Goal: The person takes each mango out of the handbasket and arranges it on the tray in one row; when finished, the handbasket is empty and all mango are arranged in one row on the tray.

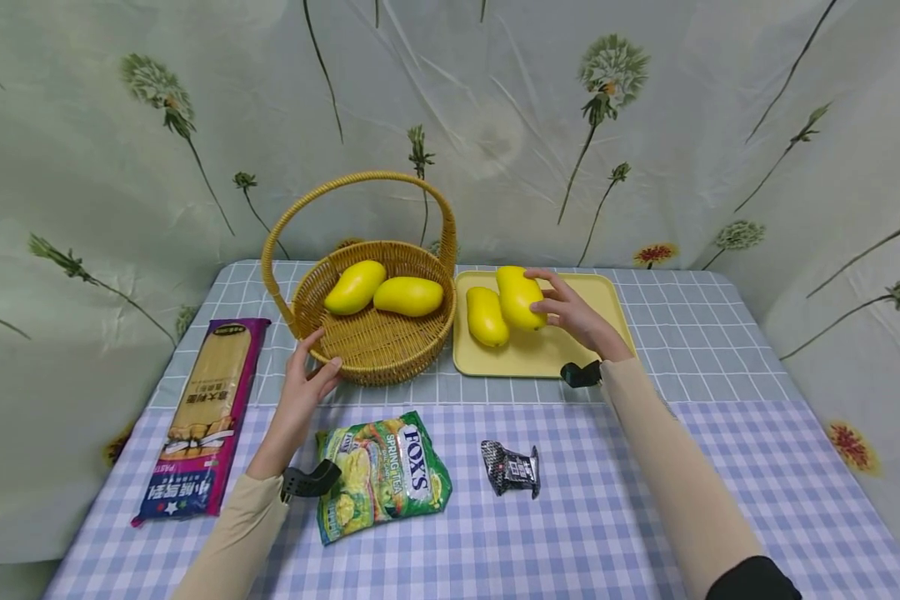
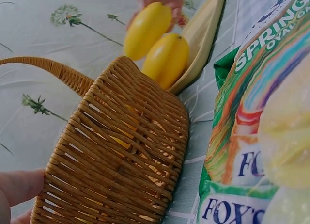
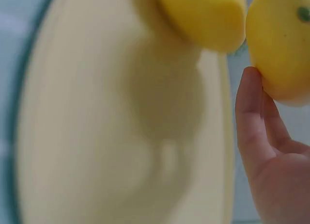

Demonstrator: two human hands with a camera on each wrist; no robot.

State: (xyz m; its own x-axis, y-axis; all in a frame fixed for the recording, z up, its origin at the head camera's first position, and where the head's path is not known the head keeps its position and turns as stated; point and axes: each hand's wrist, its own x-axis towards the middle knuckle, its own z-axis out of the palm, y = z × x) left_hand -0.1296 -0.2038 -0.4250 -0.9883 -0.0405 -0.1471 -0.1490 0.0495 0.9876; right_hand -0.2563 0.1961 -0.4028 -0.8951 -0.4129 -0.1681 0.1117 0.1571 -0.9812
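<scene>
"Two mangoes (image 1: 408,297) lie in the wicker basket (image 1: 390,373), and a third mango (image 1: 487,317) rests on the pale yellow tray (image 1: 592,296). Where's the fourth mango (image 1: 520,297)?"

"In the right hand (image 1: 572,315) — thumb and fingers clamped on its outer side. It hangs above the tray, casting a shadow (image 3: 167,93) there."

"Why only that side?"

"Probably because the third mango sits just beside it, so the outer flank is easier to grasp."

"And the left hand (image 1: 306,387)?"

"At the basket's near-left rim — thumb and forefinger apart, touching the weave, perhaps to keep it steady. Whether they pinch it, I cannot tell."
</scene>
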